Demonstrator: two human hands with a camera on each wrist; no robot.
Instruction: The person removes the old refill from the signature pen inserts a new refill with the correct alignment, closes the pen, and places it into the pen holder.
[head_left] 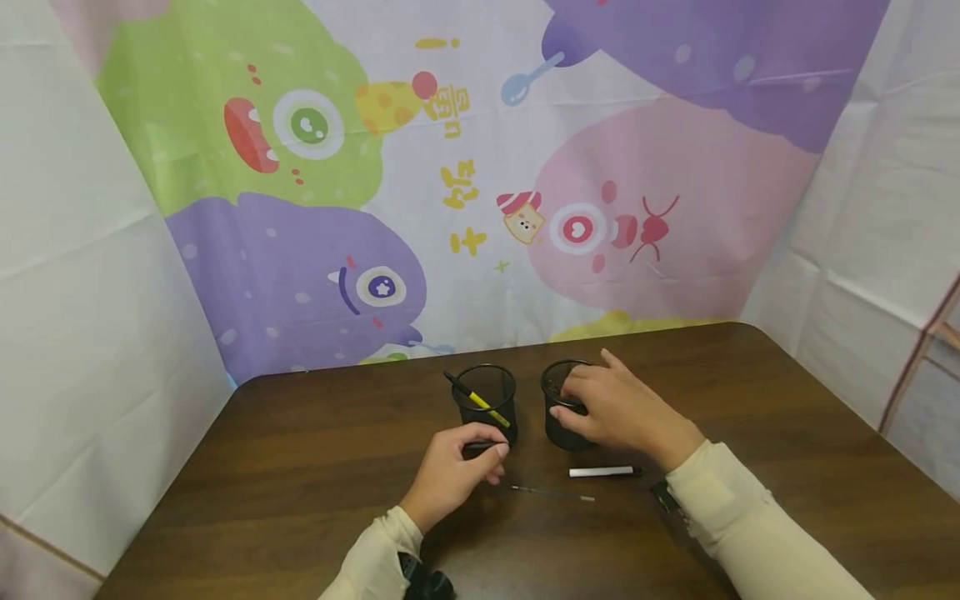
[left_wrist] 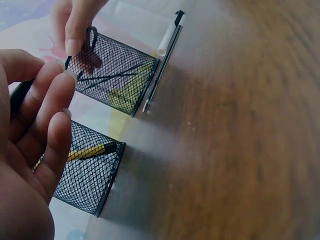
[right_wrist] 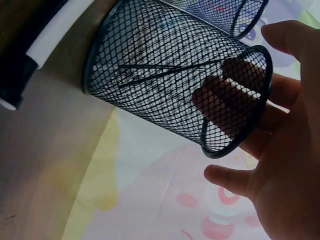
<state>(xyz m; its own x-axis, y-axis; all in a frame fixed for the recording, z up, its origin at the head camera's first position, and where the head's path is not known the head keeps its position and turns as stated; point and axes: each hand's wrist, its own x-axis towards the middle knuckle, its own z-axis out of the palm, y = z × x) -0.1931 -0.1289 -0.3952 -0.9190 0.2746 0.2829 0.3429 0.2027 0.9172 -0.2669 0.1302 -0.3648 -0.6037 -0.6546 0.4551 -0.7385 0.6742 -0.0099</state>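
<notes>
My left hand (head_left: 450,475) pinches a black pen (left_wrist: 20,96) between thumb and fingers, in front of the left black mesh cup (head_left: 513,406). A yellow pen with a black end (head_left: 480,402) leans in that cup. My right hand (head_left: 626,408) reaches into the right mesh cup (head_left: 566,437), several fingers inside the rim and the thumb outside. Through the mesh in the right wrist view, thin dark sticks (right_wrist: 170,73) lie slanted near the fingertips. Whether a fingertip touches them I cannot tell.
On the brown table (head_left: 300,475) before the cups lie a white marker with a black cap (head_left: 603,472) and a thin pen refill (head_left: 551,492). A printed cartoon cloth (head_left: 480,300) hangs behind the table, with white cloth (head_left: 82,275) at the sides.
</notes>
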